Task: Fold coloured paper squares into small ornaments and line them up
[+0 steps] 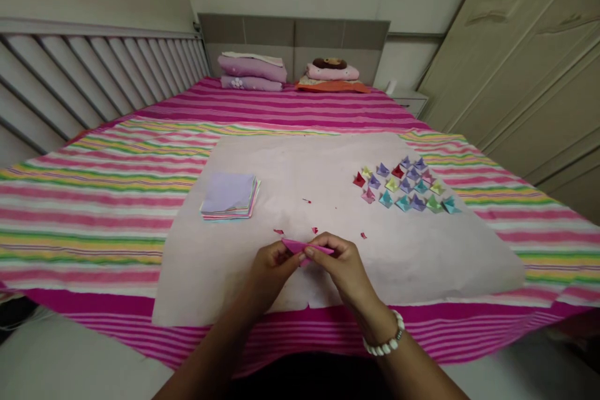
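A folded piece of pink origami paper is held between both hands, low over the white sheet. My left hand pinches its left part, with the thumb in front. From the other side my right hand grips it, thumb pressed on the near face and fingers partly hidden behind. Small red paper scraps lie just beyond the hands. To the left sits a stack of square coloured papers, a lilac one on top. Several small folded paper boats in mixed colours stand at the right.
The white sheet lies on a bed with a striped cover. Folded bedding and a pink pile rest by the headboard. A slatted rail runs along the left; a wardrobe stands right.
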Motion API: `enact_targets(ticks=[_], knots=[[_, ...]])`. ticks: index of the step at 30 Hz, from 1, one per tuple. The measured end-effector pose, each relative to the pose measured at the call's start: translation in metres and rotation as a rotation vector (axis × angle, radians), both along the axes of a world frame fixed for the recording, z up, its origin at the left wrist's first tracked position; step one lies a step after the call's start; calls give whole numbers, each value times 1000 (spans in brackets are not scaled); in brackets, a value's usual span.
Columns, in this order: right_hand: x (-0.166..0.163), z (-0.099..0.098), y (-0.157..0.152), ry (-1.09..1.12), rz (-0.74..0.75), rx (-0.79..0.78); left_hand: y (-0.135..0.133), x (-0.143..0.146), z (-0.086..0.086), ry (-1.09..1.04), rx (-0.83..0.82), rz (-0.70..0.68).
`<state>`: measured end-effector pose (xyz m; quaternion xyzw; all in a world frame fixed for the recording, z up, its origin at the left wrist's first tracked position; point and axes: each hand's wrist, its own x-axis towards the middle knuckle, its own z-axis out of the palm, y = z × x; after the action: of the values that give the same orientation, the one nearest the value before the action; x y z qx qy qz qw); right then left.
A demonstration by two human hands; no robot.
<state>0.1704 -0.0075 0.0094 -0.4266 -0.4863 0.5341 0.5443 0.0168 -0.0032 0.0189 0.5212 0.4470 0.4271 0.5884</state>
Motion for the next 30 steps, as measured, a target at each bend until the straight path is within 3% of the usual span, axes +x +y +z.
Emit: enact_targets(ticks=[7, 11, 15, 23, 30], knots=[[-7, -2, 2, 87, -180, 12, 0, 6, -6, -152, -150, 70], [-10, 2, -2, 82, -110, -6, 4, 4, -10, -258, -182, 175], [-8, 10, -3, 161, -9, -85, 6, -2, -6, -350, -214, 99], [-8, 17, -2, 244, 33, -160, 2, 0, -1, -401, -245, 13], [-4, 19, -1, 269, 44, -179, 3, -2, -2, -295, -207, -48]])
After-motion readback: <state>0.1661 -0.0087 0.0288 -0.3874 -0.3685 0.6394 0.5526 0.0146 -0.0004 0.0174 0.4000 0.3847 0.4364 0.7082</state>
